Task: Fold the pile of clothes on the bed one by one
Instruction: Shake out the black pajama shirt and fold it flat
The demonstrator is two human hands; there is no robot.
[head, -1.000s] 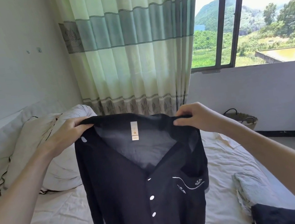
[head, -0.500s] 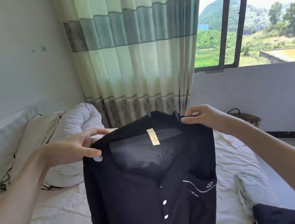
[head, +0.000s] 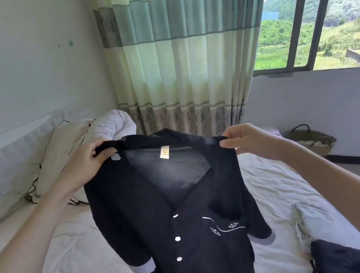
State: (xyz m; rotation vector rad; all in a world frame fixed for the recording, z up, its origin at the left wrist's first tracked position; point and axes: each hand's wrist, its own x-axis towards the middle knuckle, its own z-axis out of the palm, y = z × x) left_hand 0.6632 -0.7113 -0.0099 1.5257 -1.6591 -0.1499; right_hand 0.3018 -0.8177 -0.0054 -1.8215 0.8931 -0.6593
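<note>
The black button-front pyjama shirt with white buttons and pale cuffs [head: 184, 215] hangs in the air above the white-sheeted bed [head: 76, 262], front facing the person, held only at its two shoulder seams. That hold looks slight, so a pinch could slip, or the loose sleeves could fold under the shirt as it is laid down and crease it. The left hand [head: 87, 161] grips the shirt's left shoulder with curled fingers; the right hand [head: 243, 142] pinches the other shoulder between thumb and fingers, both arms stretched forward.

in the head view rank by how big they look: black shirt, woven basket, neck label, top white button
1. black shirt
2. woven basket, farther off, so its true size is unsure
3. neck label
4. top white button
</note>
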